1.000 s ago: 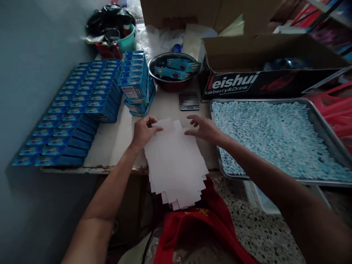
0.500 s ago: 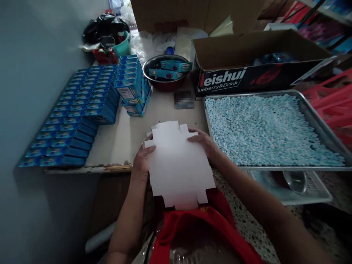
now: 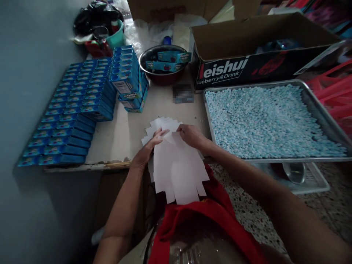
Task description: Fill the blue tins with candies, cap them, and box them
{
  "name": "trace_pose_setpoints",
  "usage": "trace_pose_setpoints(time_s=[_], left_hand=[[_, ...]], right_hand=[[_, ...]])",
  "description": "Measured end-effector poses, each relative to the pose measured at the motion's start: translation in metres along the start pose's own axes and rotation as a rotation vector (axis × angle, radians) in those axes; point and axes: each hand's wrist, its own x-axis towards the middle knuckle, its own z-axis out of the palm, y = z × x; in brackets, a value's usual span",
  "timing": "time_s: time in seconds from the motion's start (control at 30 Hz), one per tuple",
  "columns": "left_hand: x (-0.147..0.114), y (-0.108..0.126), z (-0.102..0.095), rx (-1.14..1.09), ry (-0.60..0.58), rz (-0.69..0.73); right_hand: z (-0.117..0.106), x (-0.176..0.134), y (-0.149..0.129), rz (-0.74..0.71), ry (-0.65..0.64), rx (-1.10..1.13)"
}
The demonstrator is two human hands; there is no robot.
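Observation:
In front of my body, leaning over the table's front edge, are flat white cardboard box blanks [image 3: 181, 165] with cut tabs; more than one layer shows, fanned at the far end. My left hand [image 3: 150, 146] grips them at the far left, its thumb and fingers near the upper edge. With bent fingers, my right hand [image 3: 191, 135] pinches the far right edge of the top blank, which bends along its length. The near tabs rest by a red apron [image 3: 189, 214].
Rows of small blue boxes [image 3: 68, 121] fill the left, beside a taller blue stack [image 3: 126, 80]. Behind is a bowl [image 3: 165, 79] holding blue packs. At right, a metal tray [image 3: 207, 117] of light-blue pieces lies before a large carton [image 3: 228, 71].
Both hands have moved inward along the far edge of the blanks. The layers have fanned apart, and the top blank now bends. The view has shifted slightly.

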Motion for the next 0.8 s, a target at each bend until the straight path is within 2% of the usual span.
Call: trace_pose_setpoints(time_s=[0.1,0.17,0.23,0.33,0.43,0.53,0.67,0.8], left_hand=[[0.000,-0.008,0.010,-0.280,0.107,0.043],[0.005,-0.010,0.022,-0.324,0.213,0.083],[0.014,-0.010,0.034,-0.281,0.283,0.118],[0.025,-0.008,0.045,-0.245,0.326,0.128],[0.026,-0.009,0.052,-0.224,0.486,0.175],[0.021,-0.014,0.059,-0.106,0.637,0.294],[0.008,-0.014,0.064,0.099,0.699,0.376],[-0.005,-0.005,0.064,0.204,0.671,0.356]], right_hand=[[0.002,0.006,0.001,0.029,0.038,0.103],[0.002,0.010,0.000,0.040,0.056,0.126],[0.002,0.011,-0.004,0.023,0.034,0.095],[0.000,0.009,-0.010,-0.031,-0.029,0.053],[0.002,0.003,-0.012,-0.025,-0.043,0.069],[0.009,-0.005,-0.013,0.012,0.030,0.111],[0.020,-0.013,-0.015,0.048,0.182,0.153],[0.022,-0.019,-0.012,-0.025,0.180,0.173]])
